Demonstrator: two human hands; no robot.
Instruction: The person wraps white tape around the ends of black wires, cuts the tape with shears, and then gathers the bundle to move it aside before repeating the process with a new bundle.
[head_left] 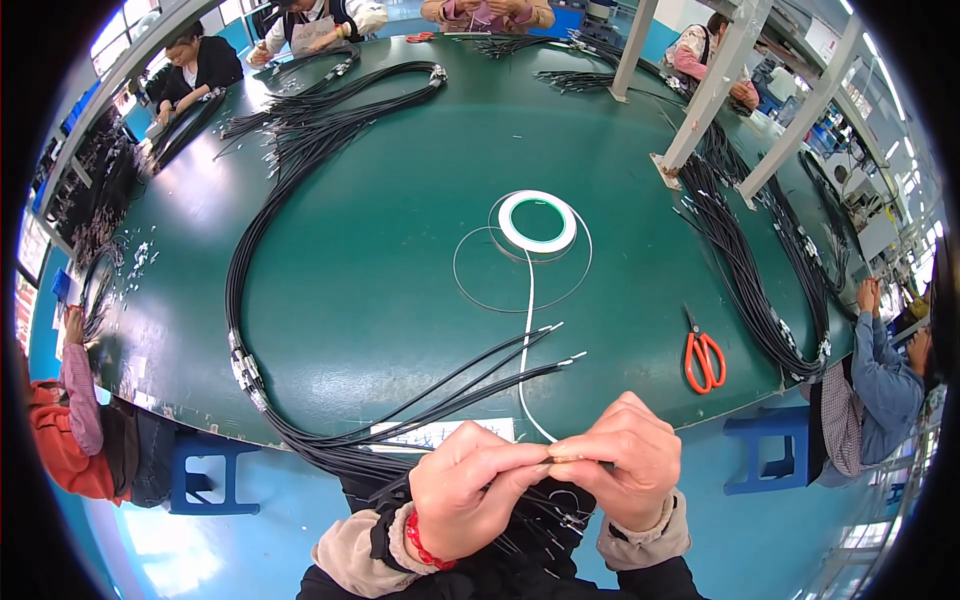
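Left grip: my left hand (pixel 468 492) is closed, thumb and fingertips pinched narrow on the end of a thin black cable (pixel 470 385), just at the near edge of the worktop (pixel 400 200). A red cord sits on that wrist.
Right grip: my right hand (pixel 628 460) is closed too, fingertips touching the left ones, pinching the same cable end where the white tape strip (pixel 527 330) meets it.
Cable: a few black cables fan away from my grips toward the upper right, their bare tips lying on the green surface; the rest of the bundle (pixel 250 270) loops off to the left of my left grip and far across the worktop.
Tape: the strip runs from my fingers straight ahead to a white tape roll (pixel 538 221), lying flat well beyond both grips, with a thin wire ring around it.
Scissors: orange-handled scissors (pixel 704 358) lie to the right of my right grip, apart from it, shut as far as I can tell.
Further right: another black cable bundle (pixel 745 270) lies along the worktop edge.
Around: other people sit at the far and side edges, their hands on their own cables.
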